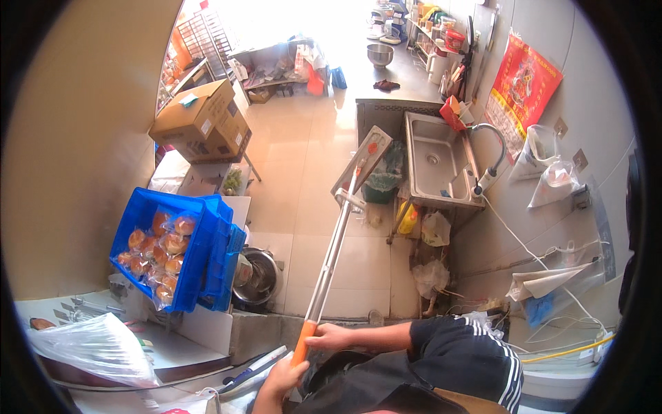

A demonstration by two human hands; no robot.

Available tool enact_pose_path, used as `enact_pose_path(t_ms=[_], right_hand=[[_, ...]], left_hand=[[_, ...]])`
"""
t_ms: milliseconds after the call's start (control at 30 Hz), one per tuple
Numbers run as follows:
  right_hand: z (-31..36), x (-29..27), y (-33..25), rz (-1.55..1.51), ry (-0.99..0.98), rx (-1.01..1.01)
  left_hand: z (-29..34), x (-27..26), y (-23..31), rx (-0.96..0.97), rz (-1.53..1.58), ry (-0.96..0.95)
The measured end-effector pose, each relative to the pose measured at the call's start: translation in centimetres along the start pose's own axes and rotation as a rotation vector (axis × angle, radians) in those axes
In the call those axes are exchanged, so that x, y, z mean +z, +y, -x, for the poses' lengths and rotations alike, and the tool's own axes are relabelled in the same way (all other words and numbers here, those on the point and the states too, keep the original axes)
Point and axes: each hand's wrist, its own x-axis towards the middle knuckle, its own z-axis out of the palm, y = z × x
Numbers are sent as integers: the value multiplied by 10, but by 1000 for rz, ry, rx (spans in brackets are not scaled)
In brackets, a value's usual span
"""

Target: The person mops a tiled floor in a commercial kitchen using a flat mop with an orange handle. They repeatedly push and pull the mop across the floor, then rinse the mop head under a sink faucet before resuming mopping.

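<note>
A flat mop (329, 259) with a silver pole and an orange grip slants away from me over the tiled floor. Its long grey head (360, 164) is beside the sink stand, and I cannot tell whether it touches the floor. My left hand (285, 376) is closed round the lower end of the orange grip. Higher up, my right hand (329, 337) closes on the same grip near where the pole begins. The right arm has a black sleeve with white stripes.
Left stand stacked blue crates (195, 290) with bagged buns (165, 245) and a cardboard box (201, 123). A metal bowl (256, 277) is near the crates. Right of the mop are a steel sink (420, 181), a green bin (379, 195) and hanging bags. A grey ledge (258, 331) crosses before me.
</note>
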Motion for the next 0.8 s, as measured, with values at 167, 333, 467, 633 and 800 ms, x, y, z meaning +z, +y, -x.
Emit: enact_pose_path(t_ms=[167,333,467,633,800], right_hand=[[39,-209,-8,619,82,166],[123,-443,-89,504,1230,-154],[174,-549,-172,787,1505,103],[188,-585,-200,999,1302,409],[185,-613,-166,981,1092,598]], left_hand=[[90,0,-4,-159,363,-110],[151,10,16,-194,283,-152],[165,27,41,-198,390,-186],[173,36,74,-240,459,-272],[176,40,95,-269,505,-317]])
